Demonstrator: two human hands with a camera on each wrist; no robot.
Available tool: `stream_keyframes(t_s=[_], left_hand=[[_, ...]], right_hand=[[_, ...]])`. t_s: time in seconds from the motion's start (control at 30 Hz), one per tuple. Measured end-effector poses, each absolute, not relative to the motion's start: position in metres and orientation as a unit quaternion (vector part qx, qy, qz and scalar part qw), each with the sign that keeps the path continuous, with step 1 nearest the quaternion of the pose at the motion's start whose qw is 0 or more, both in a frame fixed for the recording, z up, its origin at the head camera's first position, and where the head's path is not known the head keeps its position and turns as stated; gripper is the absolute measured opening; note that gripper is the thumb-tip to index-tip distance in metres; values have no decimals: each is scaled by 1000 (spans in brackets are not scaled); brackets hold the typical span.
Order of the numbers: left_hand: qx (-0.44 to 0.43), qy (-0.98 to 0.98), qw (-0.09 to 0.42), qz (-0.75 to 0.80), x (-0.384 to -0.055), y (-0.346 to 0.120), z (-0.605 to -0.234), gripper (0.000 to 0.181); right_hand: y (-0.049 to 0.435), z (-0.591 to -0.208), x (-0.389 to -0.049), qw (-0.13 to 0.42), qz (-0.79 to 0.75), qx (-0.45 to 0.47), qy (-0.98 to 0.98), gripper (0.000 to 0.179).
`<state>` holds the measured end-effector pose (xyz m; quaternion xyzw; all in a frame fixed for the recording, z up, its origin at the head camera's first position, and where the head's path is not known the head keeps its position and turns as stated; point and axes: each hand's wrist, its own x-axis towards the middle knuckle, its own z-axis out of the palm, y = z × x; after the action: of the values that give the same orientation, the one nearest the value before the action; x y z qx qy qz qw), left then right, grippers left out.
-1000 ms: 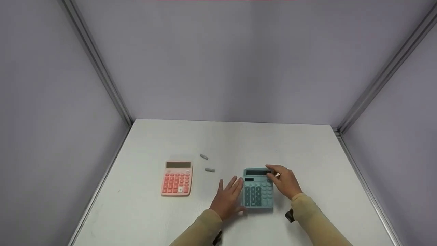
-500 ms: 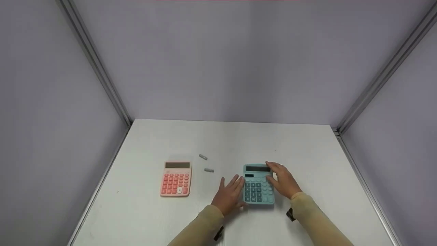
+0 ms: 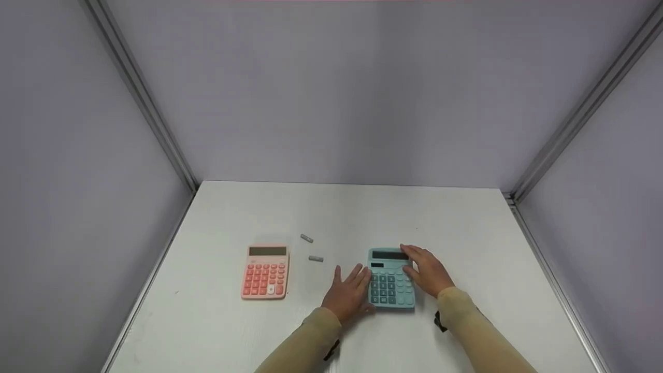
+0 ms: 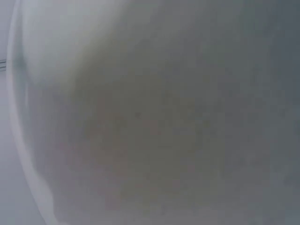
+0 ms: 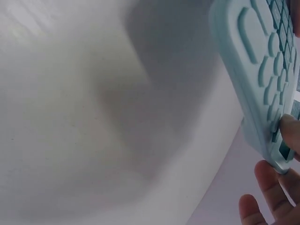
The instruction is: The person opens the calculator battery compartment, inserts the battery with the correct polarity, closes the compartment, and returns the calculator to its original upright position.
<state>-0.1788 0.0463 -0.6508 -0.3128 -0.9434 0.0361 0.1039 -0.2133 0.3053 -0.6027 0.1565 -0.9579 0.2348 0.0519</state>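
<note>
A teal calculator (image 3: 391, 280) sits on the right of centre in the head view, its screen end away from me. My right hand (image 3: 429, 270) holds its upper right corner. In the right wrist view the thumb (image 5: 291, 131) lies on the calculator's face and a fingertip (image 5: 267, 169) touches its far edge. My left hand (image 3: 348, 294) rests at the calculator's left side, fingers straight and spread, with the fingertips touching that edge. The left wrist view is blurred and shows neither the hand nor the calculator clearly.
A pink calculator (image 3: 265, 272) lies on the white table (image 3: 217, 331) to the left. Between the calculators lie two small grey cylinders (image 3: 306, 238), apart from each other. Grey panels (image 3: 331, 93) stand around the table's back and sides.
The teal calculator has shifted slightly away from me and its near edge shows less. Both hands have moved a little with it. The pink calculator and grey cylinders stay in place.
</note>
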Motion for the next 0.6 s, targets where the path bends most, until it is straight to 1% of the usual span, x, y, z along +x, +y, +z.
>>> stream_keyframes(t_s=[0.4,0.5,0.6], left_hand=[[-309,-943,111,47,-190,61,-662,86],[-297,-948,101,46,-193,66,-663,84],[-287,-955,69,38,-195,70,-662,88]], right_hand=[[311,-613,-222,39,239,142,-960,60],[312,-616,-225,34,233,140,-962,60],[314,-620,-227,30,230,134,-963,60]])
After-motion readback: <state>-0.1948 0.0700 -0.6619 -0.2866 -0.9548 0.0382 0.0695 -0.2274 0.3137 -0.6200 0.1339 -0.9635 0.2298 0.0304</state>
